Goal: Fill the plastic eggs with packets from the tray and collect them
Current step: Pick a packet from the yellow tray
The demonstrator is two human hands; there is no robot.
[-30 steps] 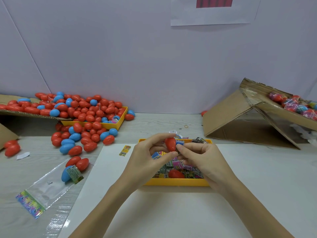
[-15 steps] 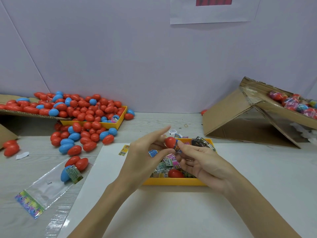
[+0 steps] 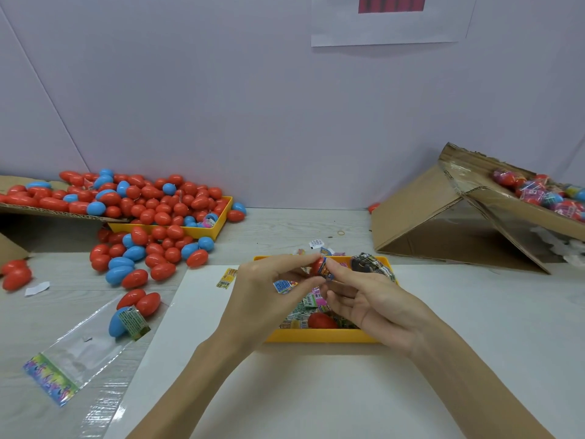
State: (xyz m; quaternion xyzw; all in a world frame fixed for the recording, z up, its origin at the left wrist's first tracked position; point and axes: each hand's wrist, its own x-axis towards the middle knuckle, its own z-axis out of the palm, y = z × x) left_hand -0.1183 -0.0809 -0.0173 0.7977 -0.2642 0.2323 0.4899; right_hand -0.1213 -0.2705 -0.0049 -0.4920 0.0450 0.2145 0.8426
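Note:
A yellow tray (image 3: 319, 336) of small colourful packets sits in front of me on a white sheet. Above it my left hand (image 3: 266, 296) pinches a red egg half (image 3: 317, 264) between thumb and fingers. My right hand (image 3: 373, 299) holds a small blue and orange packet (image 3: 326, 273) at its fingertips, pressed against the egg half's open side. A second packet (image 3: 285, 286) shows below my left fingers; who holds it is unclear. Another red egg piece (image 3: 321, 320) lies in the tray among the packets.
Several red and blue eggs (image 3: 152, 213) fill a yellow tray and spill onto the table at the left. A blue egg (image 3: 117, 321) lies by a clear bag. A cardboard box (image 3: 459, 213) with wrapped eggs stands at the right. One loose packet (image 3: 227, 278) lies on the sheet.
Both hands have lifted slightly and shifted away from me. My right fingers have turned the packet against the red egg half, and my left fingers have spread more.

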